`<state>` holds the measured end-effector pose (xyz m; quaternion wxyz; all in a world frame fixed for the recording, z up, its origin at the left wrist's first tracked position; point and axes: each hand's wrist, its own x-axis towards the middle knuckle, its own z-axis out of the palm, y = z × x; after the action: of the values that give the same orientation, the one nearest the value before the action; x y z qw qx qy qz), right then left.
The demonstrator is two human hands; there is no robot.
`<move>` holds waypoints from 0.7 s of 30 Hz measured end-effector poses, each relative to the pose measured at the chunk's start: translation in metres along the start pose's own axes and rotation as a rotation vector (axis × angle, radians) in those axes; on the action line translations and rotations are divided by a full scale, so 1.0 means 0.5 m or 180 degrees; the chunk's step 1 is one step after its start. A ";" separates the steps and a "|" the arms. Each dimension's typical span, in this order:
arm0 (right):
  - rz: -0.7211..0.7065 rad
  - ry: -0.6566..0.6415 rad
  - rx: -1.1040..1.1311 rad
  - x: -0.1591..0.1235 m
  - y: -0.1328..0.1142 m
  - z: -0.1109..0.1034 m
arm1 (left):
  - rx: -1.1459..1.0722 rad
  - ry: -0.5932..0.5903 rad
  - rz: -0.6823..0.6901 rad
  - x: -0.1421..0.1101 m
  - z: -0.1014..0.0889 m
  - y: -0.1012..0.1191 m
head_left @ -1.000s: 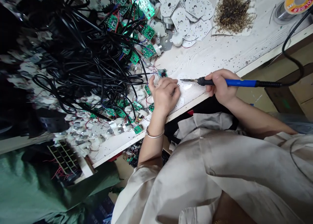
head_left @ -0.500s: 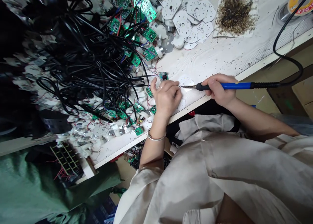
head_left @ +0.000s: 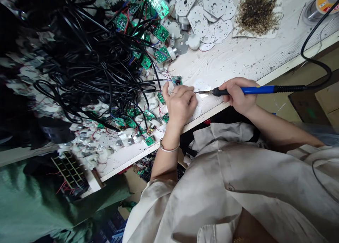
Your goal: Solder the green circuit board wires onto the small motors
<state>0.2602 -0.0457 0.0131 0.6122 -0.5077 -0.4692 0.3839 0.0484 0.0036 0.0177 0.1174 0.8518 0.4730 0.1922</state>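
Right hand (head_left: 237,96) grips a soldering iron (head_left: 254,90) like a pen, fingers closed around the black grip just ahead of the blue handle, and the black cord runs off to the right and up toward the upper right corner. The metal tip points left, lying just beside the fingertips of the left hand (head_left: 180,107) at frame center. Left hand rests palm down on the table, fingers curled (can't tell if they pinch anything, the hand hides it). A small green circuit board (head_left: 177,81) sits just above those fingers, near them but not clearly touching, with thin coloured wires running off it. A pale round plate (head_left: 201,84) lies on the table just above the iron tip.

Upper left of the frame: a big tangle of black cables (head_left: 90,59) over more green circuit boards (head_left: 161,33) and white housings. Top center: a pile of white perforated plates (head_left: 201,22). Top right: a sheet covered in brown flakes (head_left: 256,13) and a spool of solder wire (head_left: 324,1). All on a white wooden table (head_left: 238,59). Lower left: green fabric (head_left: 39,204). Cream shirt (head_left: 212,190) fills the lower right; a metal bangle (head_left: 169,149) sits on the left wrist.
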 end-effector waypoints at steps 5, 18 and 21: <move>0.0073 0.0013 -0.0058 0.000 0.001 0.000 | 0.0009 0.0072 0.0048 0.001 0.000 0.001; 0.0156 -0.0053 -0.0210 0.002 -0.012 0.001 | -0.0116 0.0018 -0.0004 0.002 -0.002 0.002; 0.0104 0.0013 -0.0136 0.000 -0.007 0.003 | -0.0140 0.0018 -0.0001 0.001 -0.001 0.001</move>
<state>0.2586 -0.0459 0.0164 0.5958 -0.5291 -0.4676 0.3827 0.0488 0.0038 0.0187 0.1348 0.8484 0.4691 0.2050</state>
